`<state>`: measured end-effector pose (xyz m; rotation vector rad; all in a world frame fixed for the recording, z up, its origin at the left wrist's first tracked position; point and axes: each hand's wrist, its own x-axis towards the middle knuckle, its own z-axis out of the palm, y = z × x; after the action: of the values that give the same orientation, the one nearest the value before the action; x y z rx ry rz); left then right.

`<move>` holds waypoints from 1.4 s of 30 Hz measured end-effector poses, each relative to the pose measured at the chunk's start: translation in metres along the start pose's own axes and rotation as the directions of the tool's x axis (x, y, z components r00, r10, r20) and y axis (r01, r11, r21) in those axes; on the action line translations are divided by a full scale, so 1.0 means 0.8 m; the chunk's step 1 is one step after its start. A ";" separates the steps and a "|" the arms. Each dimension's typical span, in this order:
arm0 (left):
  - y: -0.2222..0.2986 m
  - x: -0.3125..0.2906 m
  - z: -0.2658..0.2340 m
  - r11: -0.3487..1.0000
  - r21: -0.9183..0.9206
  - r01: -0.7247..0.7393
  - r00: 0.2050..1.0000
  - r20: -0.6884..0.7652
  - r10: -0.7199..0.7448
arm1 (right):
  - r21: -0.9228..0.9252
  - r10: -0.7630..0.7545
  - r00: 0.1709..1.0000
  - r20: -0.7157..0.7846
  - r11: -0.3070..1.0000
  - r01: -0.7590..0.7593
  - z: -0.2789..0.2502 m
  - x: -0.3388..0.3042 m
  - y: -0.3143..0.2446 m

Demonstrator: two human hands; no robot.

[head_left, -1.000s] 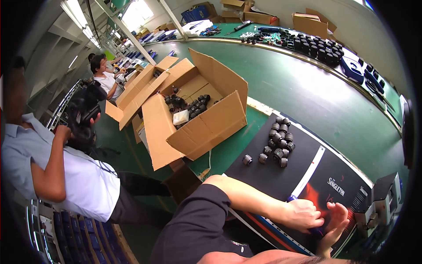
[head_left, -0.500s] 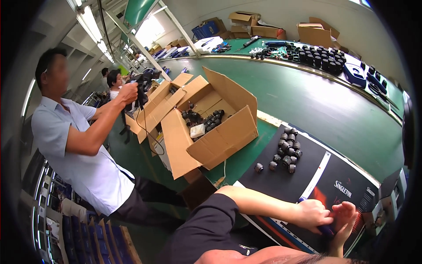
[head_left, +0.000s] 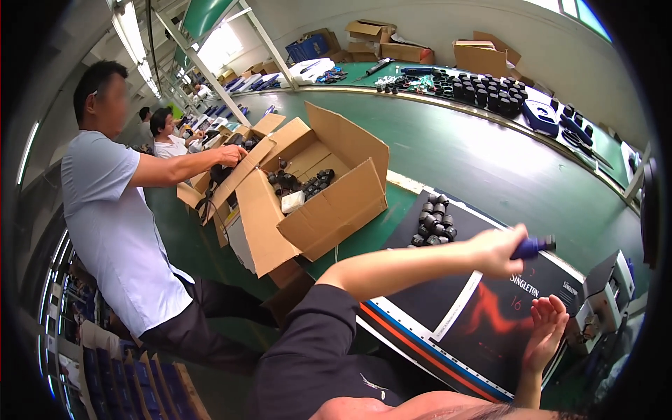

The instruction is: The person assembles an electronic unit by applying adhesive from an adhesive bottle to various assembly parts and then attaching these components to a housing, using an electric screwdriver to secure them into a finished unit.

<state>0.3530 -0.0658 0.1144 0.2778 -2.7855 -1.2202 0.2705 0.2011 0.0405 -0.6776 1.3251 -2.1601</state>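
My left hand (head_left: 500, 252) is closed round a dark blue cylindrical thing with a black end (head_left: 533, 246), held out above a black printed board (head_left: 413, 280); its exact kind I cannot make out. Lower down, my right hand (head_left: 546, 329) has its palm turned up and fingers slightly curled, with nothing seen in it. Several small black and grey cylindrical parts (head_left: 435, 220) stand grouped on the board, beyond my left forearm, which hides some of them.
A large open carton (head_left: 336, 224) with black parts and a white block lies left of the board. A co-worker (head_left: 126, 203) reaches into another carton (head_left: 234, 171). A grey box-shaped device (head_left: 607, 290) stands at right. Black cylinders (head_left: 490, 91) fill the far bench.
My left hand has lifted away from my right hand, carrying the blue thing up and outward. The co-worker's hand has lowered to the carton. The whole view has shifted slightly.
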 end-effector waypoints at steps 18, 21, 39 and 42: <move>-0.252 0.154 -0.122 0.710 0.216 0.671 0.675 -0.575 -0.463 | -0.098 0.022 0.999 -0.026 0.995 -0.025 -0.001 0.007 -0.005; -0.255 0.141 -0.136 0.662 0.243 0.709 0.644 -0.605 -0.467 | -0.086 0.037 0.999 -0.007 0.996 -0.038 -0.001 0.009 0.001; -0.027 -0.033 0.014 0.820 0.502 -0.275 0.750 -0.421 0.510 | -0.205 0.002 0.996 0.091 0.979 0.017 0.011 0.004 -0.005; 0.021 -0.074 0.084 0.770 0.292 -0.566 0.736 -0.242 0.633 | -0.177 -0.021 0.997 0.078 0.984 0.035 0.007 0.005 0.003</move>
<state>0.3986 0.0061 0.0809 -0.3704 -2.3915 -0.6582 0.2714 0.1942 0.0411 -0.8439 1.4884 -2.0327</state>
